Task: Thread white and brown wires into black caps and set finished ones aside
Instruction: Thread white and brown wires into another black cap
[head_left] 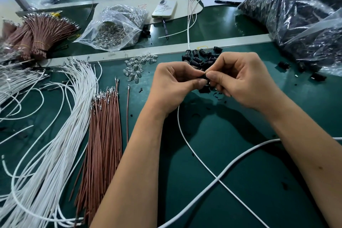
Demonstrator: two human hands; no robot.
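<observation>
Low in the frame, 1 thin white wire (187, 140) runs up the green bench (231, 153) to the hands at centre. The left hand (172, 79) and right hand (240, 77) meet there, fingers (214, 77) pinched closed on 1 small black cap (203, 77) held between the thumbs and forefingers of both. Lower left, loose brown wires (103, 135) lie beside a fan of white wires (61, 135). Just behind the hands sits a pile of black caps (201, 57), with small clear bulbs (137, 66) to its left. Farther back, a clear bag (114, 27) holds more bulbs, and at upper right a large plastic bag (296, 15) holds dark parts.
</observation>
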